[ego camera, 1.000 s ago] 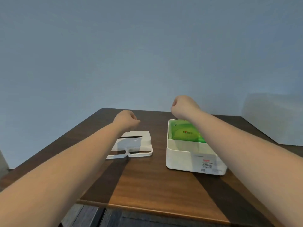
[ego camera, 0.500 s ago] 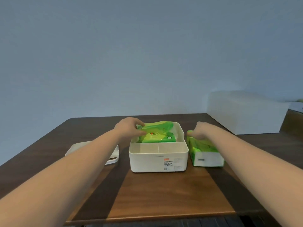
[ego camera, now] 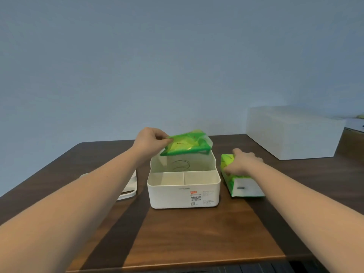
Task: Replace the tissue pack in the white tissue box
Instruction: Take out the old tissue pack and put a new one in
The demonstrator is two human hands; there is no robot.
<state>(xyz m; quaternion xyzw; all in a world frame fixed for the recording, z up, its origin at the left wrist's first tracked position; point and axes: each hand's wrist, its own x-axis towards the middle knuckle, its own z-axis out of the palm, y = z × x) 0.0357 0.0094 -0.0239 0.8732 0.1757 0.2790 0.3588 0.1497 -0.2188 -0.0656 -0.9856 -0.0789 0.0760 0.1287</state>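
The white tissue box (ego camera: 183, 192) stands open in the middle of the brown table, a wire spring showing in its rear compartment. My left hand (ego camera: 150, 141) pinches the flat, nearly empty green tissue wrapper (ego camera: 187, 143) and holds it just above the box's back edge. My right hand (ego camera: 243, 161) grips the top of a full green-and-white tissue pack (ego camera: 242, 184) lying on the table right of the box. The box's white lid (ego camera: 129, 186) lies to the left, partly hidden behind my left forearm.
A large white rectangular box (ego camera: 291, 133) sits at the back right of the table (ego camera: 197, 239). The table's front edge runs close below my arms, with dark floor beyond it.
My left hand has lifted the green wrapper up out of the box, exposing the spring inside. My right hand has closed on the full pack beside the box.
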